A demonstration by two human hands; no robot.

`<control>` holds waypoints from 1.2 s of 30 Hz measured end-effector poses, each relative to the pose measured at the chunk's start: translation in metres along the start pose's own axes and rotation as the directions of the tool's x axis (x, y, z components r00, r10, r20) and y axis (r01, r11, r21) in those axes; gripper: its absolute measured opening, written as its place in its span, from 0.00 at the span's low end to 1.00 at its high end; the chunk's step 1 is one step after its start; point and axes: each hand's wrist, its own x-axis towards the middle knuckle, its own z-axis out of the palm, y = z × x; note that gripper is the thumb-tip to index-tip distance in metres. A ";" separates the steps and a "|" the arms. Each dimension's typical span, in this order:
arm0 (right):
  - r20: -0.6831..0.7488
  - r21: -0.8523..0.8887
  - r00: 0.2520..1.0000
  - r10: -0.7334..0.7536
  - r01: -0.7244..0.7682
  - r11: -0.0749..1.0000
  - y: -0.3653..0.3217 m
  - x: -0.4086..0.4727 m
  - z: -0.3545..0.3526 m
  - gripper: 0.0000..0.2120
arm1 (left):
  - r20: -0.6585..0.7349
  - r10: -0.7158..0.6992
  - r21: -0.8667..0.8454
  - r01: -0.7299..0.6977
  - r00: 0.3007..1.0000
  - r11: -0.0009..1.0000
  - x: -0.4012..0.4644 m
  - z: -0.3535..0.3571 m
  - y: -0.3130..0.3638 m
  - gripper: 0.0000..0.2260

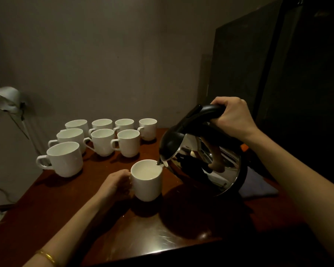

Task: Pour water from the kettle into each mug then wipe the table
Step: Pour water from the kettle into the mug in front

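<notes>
While the kettle (202, 160) tilts with its spout just over the near mug's (147, 180) right rim, the right hand (231, 116) grips its handle from above and the left hand (117, 183) holds the mug's handle. Eight other mugs (102, 141) stand behind and to the left, nearer the left hand, on a dark wooden desk (66, 209) against a plain wall (104, 54).

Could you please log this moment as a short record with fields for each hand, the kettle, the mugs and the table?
right hand: right hand grips the kettle by its black handle
kettle: tilted, spout at the front mug rim
left hand: left hand holds the front mug at its handle side
other mugs: eight white mugs grouped behind, upright
table: dark wooden table; cloth behind the kettle
</notes>
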 end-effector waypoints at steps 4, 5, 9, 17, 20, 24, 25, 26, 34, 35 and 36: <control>0.060 -0.044 0.997 -0.043 0.046 0.998 -0.007 0.009 -0.003 0.07 | -0.001 0.004 0.008 -0.004 1.000 1.000 -0.001 0.001 0.001 0.08; 0.079 -0.055 0.995 -0.052 0.057 0.997 -0.009 0.012 -0.003 0.07 | 0.000 0.008 0.015 -0.008 1.000 1.000 0.000 0.001 0.001 0.09; 0.172 -0.082 0.982 -0.081 0.096 0.992 -0.017 0.022 -0.005 0.07 | 0.021 0.038 0.032 -0.039 0.999 0.999 0.000 0.001 0.004 0.10; 0.242 -0.138 0.960 -0.143 0.180 0.974 -0.025 0.032 -0.003 0.05 | 0.030 0.033 0.026 -0.034 0.999 0.999 0.002 -0.002 -0.001 0.10; 0.272 -0.171 0.949 -0.157 0.208 0.963 -0.027 0.036 -0.003 0.06 | 0.035 0.027 0.003 -0.027 0.999 1.000 0.004 -0.003 -0.003 0.11; 0.312 -0.174 0.936 -0.162 0.224 0.959 -0.033 0.041 -0.003 0.10 | 0.038 0.030 0.006 -0.030 0.999 1.000 0.002 -0.001 -0.001 0.10; 0.321 -0.169 0.933 -0.163 0.226 0.959 -0.035 0.042 -0.003 0.11 | 0.045 0.034 0.013 -0.034 0.998 0.999 0.002 -0.001 0.000 0.10; 0.330 -0.168 0.930 -0.163 0.228 0.959 -0.036 0.043 -0.003 0.11 | 0.049 0.038 0.017 -0.039 0.998 0.999 0.002 -0.001 0.000 0.10; 0.372 -0.168 0.912 -0.171 0.248 0.954 -0.040 0.048 -0.002 0.11 | 0.059 0.042 0.021 -0.044 0.997 0.999 0.001 -0.001 0.002 0.11; 0.374 -0.166 0.911 -0.173 0.249 0.954 -0.040 0.048 -0.002 0.11 | 0.056 0.045 0.014 -0.046 0.997 0.999 0.000 -0.001 0.002 0.11; 0.375 -0.166 0.910 -0.175 0.252 0.953 -0.040 0.049 -0.002 0.12 | 0.052 0.048 0.007 -0.048 0.998 0.999 0.000 0.000 0.002 0.11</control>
